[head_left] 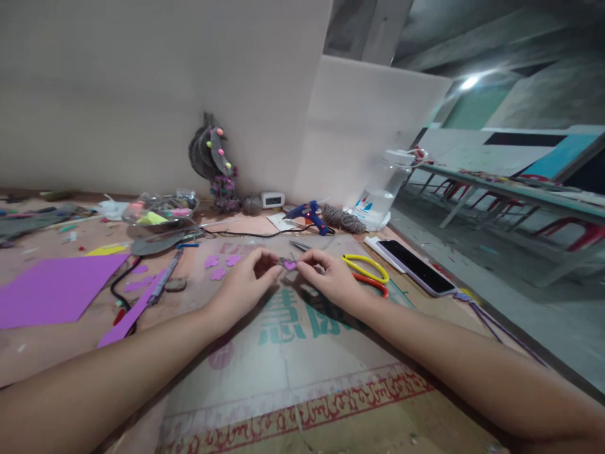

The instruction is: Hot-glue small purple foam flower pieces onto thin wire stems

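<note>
In the middle of the head view, my left hand (258,272) and my right hand (326,271) face each other, each with thumb and forefinger pinched. Between the fingertips is a small purple heart-shaped piece (290,265) with thin grey strands about it. Both hands grip its sides, just above a printed sheet (283,353). Several purple flower cutouts (218,273) lie to the left of my left hand. Scissors with yellow and red-orange handles (366,268) lie partly behind my right hand. How the strands join the heart is too small to make out.
A blue glue gun (309,216) stands beyond my hands, near grey yarn (343,219) and a water jug (378,189). A phone (416,267) lies right. Purple sheet (57,287), a pen (165,277) and a filled plastic bowl (161,211) are left. A decorated grey ornament (212,161) stands behind.
</note>
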The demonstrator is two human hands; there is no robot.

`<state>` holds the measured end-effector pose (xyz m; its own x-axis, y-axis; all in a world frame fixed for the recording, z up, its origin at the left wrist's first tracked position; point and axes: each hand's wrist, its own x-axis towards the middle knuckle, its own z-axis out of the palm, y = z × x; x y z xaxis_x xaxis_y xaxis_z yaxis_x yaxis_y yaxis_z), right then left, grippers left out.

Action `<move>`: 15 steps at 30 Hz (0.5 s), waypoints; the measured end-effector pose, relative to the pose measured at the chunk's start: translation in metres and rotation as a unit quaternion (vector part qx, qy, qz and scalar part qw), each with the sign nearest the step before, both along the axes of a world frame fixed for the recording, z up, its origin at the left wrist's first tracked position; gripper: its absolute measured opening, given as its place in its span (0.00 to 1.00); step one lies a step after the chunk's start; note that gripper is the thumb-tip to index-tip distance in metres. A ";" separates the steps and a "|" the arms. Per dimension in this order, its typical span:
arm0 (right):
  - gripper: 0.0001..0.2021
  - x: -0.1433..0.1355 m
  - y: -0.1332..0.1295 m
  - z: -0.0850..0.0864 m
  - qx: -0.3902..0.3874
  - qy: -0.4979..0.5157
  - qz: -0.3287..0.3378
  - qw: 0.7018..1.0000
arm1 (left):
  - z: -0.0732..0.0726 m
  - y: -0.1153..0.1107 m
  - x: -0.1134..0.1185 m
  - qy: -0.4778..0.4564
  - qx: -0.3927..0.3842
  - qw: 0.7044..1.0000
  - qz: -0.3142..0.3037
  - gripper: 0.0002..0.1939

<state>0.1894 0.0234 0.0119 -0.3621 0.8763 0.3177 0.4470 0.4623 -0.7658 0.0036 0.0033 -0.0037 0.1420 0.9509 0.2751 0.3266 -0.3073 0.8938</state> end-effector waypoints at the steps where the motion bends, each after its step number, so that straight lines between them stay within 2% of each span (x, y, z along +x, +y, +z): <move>1: 0.06 0.000 -0.001 0.000 0.034 -0.010 0.005 0.999 | 0.000 0.000 0.001 -0.016 -0.005 1.000 -0.006 0.11; 5: 0.05 0.000 -0.002 -0.001 0.132 -0.039 0.030 0.990 | 0.001 -0.001 0.002 -0.034 -0.036 0.998 -0.031 0.13; 9: 0.04 0.002 0.000 -0.002 0.151 -0.054 0.037 0.986 | 0.000 0.000 0.003 -0.029 -0.026 0.999 -0.037 0.13; 15: 0.04 0.003 0.002 -0.006 0.162 -0.057 0.069 0.983 | -0.002 0.001 0.002 -0.001 -0.012 0.996 -0.086 0.14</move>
<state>0.1926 0.0254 0.0059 -0.5194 0.6759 0.5228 0.4383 0.7359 -0.5160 0.0053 0.0044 -0.0057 0.3031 0.9188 0.2529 0.2689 -0.3371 0.9022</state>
